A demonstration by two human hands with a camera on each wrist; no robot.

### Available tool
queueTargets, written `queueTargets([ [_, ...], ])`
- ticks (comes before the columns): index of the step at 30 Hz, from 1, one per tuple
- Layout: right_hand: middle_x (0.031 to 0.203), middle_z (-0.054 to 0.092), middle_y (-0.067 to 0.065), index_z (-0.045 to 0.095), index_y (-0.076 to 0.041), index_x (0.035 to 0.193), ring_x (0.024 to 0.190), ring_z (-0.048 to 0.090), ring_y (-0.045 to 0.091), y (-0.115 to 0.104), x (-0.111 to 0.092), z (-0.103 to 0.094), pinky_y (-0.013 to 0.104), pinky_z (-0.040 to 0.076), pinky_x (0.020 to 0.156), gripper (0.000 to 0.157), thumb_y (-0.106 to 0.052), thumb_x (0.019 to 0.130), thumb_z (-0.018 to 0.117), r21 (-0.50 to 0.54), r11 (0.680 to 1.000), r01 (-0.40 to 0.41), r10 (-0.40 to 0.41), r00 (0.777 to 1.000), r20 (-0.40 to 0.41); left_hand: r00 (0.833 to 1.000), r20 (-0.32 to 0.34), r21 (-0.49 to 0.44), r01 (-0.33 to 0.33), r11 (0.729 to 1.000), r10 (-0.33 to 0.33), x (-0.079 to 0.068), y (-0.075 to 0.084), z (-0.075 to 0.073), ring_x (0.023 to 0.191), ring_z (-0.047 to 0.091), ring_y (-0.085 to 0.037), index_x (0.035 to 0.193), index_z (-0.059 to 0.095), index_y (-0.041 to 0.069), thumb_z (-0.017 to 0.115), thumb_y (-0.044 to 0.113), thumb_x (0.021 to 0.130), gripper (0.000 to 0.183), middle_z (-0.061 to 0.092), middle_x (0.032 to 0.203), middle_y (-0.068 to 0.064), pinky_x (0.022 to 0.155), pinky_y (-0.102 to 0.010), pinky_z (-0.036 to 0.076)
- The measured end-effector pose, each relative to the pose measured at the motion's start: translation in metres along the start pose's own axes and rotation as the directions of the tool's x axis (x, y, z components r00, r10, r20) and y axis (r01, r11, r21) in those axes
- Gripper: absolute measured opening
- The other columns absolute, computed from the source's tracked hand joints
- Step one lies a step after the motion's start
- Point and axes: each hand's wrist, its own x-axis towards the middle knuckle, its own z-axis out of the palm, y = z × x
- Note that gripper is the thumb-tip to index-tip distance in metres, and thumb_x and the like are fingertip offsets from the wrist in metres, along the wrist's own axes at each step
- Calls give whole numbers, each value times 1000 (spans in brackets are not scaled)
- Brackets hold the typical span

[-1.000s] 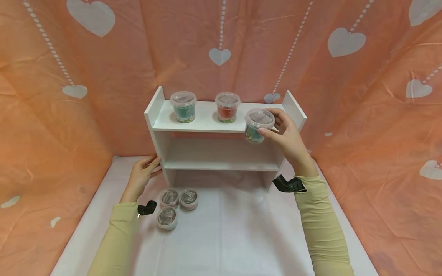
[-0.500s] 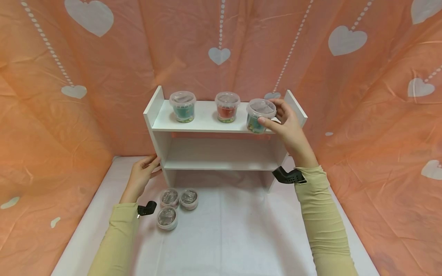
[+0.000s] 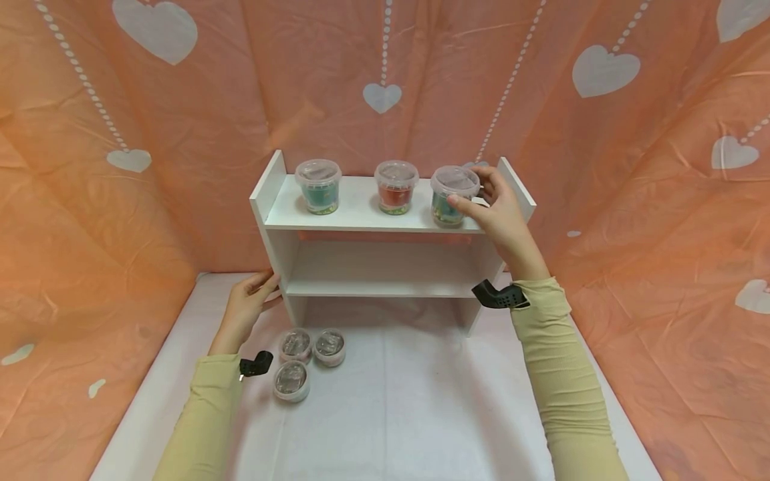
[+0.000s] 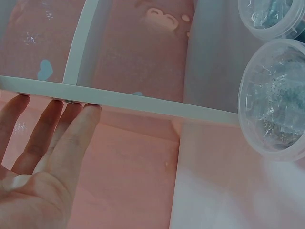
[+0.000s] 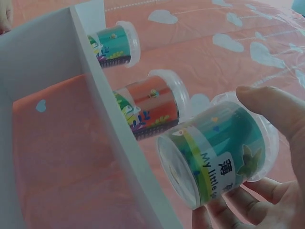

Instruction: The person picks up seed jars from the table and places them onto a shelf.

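Note:
My right hand (image 3: 504,220) pinches a lidded clear plastic tub with a teal label (image 3: 446,195), thumb in front and fingers behind, at the right end of the white shelf unit's (image 3: 385,270) top board. In the right wrist view this tub (image 5: 217,152) leans, its base showing beside the board's edge. A second teal tub (image 3: 321,192) stands at the left of that board, a red-labelled tub (image 3: 395,194) in the middle. Low on the unit's left side, my left hand (image 3: 243,306) rests extended fingertips against the panel; the left wrist view shows these fingers (image 4: 71,148) at its edge.
Three more lidded tubs stand on the white-covered table, left of centre before the unit: one at the back left (image 3: 295,343), one beside it (image 3: 329,347) and one in front (image 3: 291,381). An orange cloth with white hearts (image 3: 382,98) hangs behind and at both sides.
My right hand has raised the teal tub from in front of the top board's edge to over its right end. The left hand stays at the side panel.

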Motion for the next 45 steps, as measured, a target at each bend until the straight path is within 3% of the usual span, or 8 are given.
queueTargets([
  [10,127,51,7,44,-8,133,113,46,20,3,8,-1,31,40,91,58,-16,84,75,-50,996,-70,70,997,-18,1000,0,-10,-6,1000,6,0,-1,1,114,54,-17,141,39,-7,55,29,99,58,40,141,-27,93,-38,50],
  [24,129,48,6,40,-9,136,113,46,19,4,18,0,31,41,93,64,-21,85,75,-45,984,-170,169,985,-27,1000,2,-8,1,1000,-1,-1,0,0,120,51,-27,142,39,-6,54,30,99,58,40,141,-25,94,-39,49],
  [30,129,47,7,38,-7,136,115,46,20,7,22,1,31,42,93,66,-21,84,75,-39,985,-168,166,985,-39,1000,-8,-3,3,1000,-3,0,0,0,115,54,-19,141,39,-7,55,32,98,60,41,140,-27,95,-41,48],
  [45,126,47,6,40,-8,135,112,48,21,10,23,2,29,42,92,63,-18,84,76,-54,985,-167,164,985,-49,1000,-4,3,16,1000,-16,0,0,0,117,54,-21,142,38,-6,54,31,98,60,40,141,-26,94,-40,49],
])
